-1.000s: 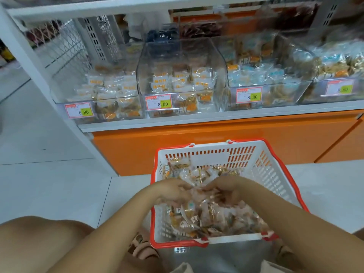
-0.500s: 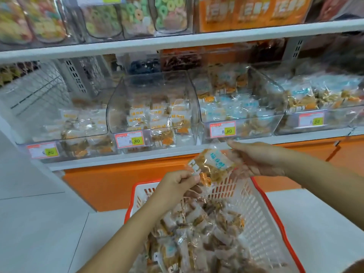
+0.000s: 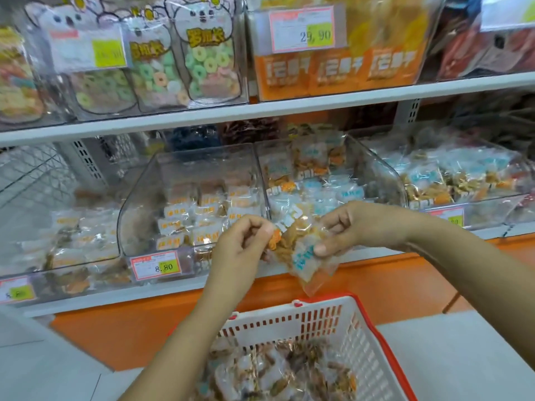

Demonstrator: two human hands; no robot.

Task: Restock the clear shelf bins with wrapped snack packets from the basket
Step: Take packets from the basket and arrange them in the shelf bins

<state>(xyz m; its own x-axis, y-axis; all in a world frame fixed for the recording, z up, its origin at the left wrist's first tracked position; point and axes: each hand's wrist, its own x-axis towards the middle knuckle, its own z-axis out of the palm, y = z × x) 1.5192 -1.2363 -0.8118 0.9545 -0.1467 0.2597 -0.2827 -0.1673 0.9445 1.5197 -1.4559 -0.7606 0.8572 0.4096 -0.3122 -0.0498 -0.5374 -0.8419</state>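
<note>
A clear wrapped snack packet [image 3: 301, 250] with blue print and orange-brown contents hangs in the air in front of the lower shelf. My left hand [image 3: 243, 244] pinches its left edge and my right hand [image 3: 350, 227] pinches its right side. Below them stands the white basket with a red rim [image 3: 292, 319], holding several more wrapped packets [image 3: 278, 371]. Behind the hands a clear bin [image 3: 376, 169] holds similar blue-print packets, and the clear bin to its left [image 3: 139, 192] holds orange-print packets.
More clear bins flank these, one at the far left [image 3: 58, 244] and one at the far right [image 3: 469, 180]. An upper white shelf [image 3: 260, 111] carries ring-candy bags and orange boxes. An orange base panel [image 3: 115, 337] runs under the lower shelf, above a pale floor.
Both hands rose out of the basket with one packet and lifted it to bin height. The view tilted upward, bringing the upper shelf into sight.
</note>
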